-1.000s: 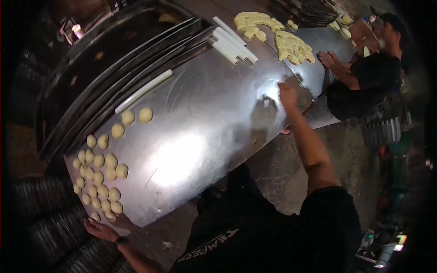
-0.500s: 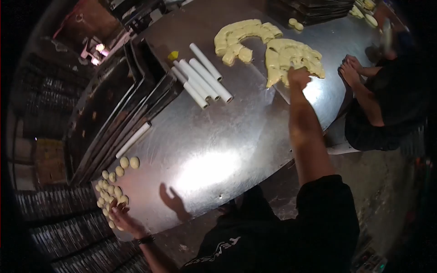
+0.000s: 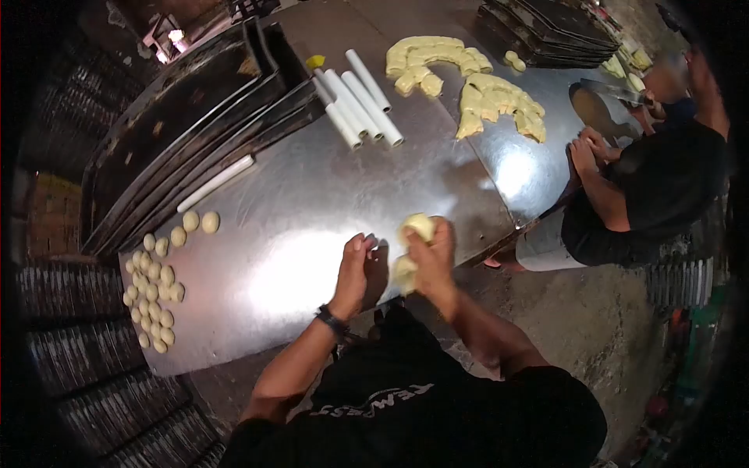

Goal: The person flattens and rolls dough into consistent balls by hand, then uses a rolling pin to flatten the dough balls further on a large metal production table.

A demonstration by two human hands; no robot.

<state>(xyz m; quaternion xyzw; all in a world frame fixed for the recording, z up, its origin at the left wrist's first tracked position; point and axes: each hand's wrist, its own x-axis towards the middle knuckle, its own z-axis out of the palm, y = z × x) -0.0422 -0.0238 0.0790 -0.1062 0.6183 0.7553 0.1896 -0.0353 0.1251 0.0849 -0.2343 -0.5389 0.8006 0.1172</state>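
My right hand (image 3: pixel 434 261) is closed around a pale yellow piece of dough (image 3: pixel 419 226), which bulges out above and below the fingers over the table's near edge. Just left of it, my left hand (image 3: pixel 355 269) is held up with its fingers loosely bent and apart, and no object shows in it. Small round dough balls (image 3: pixel 148 288) lie grouped at the table's left end. Toward the back, two curved slabs of dough, a far one (image 3: pixel 425 51) and a nearer one (image 3: pixel 499 97), rest on the metal table (image 3: pixel 312 203).
Several white rolling pins (image 3: pixel 359 109) lie mid-table, and a single white pin (image 3: pixel 214 183) lies beside stacked dark trays (image 3: pixel 195 117). More trays (image 3: pixel 546 35) stand at the back right. A co-worker (image 3: pixel 632 187) stands at the right, hands on the table; another person's hand holds a broad blade (image 3: pixel 612 91).
My right hand has come back from the nearer slab with dough, leaving that slab smaller. My left hand has moved right, away from the dough balls. The view has shifted.
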